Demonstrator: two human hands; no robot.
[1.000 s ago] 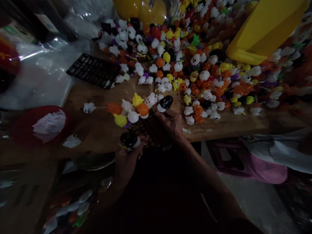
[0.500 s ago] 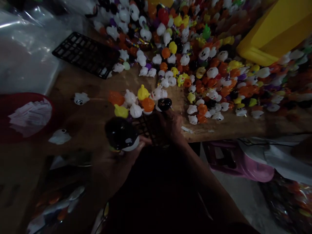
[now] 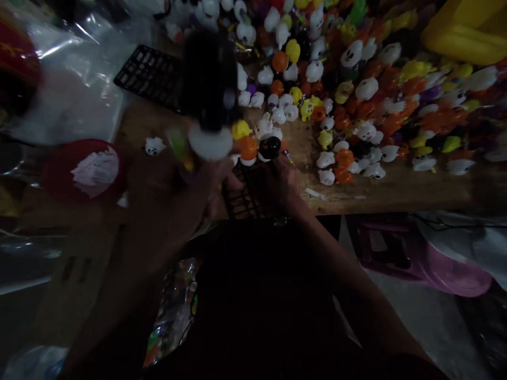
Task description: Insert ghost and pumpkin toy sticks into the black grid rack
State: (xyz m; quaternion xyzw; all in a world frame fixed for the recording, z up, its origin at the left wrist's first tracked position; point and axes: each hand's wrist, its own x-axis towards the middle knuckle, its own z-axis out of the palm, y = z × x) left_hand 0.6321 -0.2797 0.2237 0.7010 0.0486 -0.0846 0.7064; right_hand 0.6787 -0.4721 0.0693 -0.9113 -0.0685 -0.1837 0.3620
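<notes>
A black toy figure with a white base (image 3: 209, 95), smeared by motion, is raised close to the camera above the left part of the table. My left hand (image 3: 198, 192) is closed around its lower end. Something yellow-green, blurred, shows beside that figure. My right hand (image 3: 287, 182) has its fingers closed at a smaller black and white toy figure (image 3: 270, 148), which sits at the right end of a small group of toys. An orange toy (image 3: 248, 149) and a yellow toy (image 3: 240, 129) are beside it. Below them lies a black plastic grid tray (image 3: 245, 198), partly covered by my hands.
A large heap of small toys (image 3: 368, 121) covers the back and right. Another black grid tray (image 3: 146, 76) lies back left beside clear plastic bags (image 3: 85, 89). A red bowl (image 3: 59, 177) holds paper slips. A pink stool (image 3: 447, 269) stands below the table's right edge.
My left hand has lifted the black toy figure up, away from the table edge and over the group of toys. My right hand stays by the small black toy. The whole view has shifted.
</notes>
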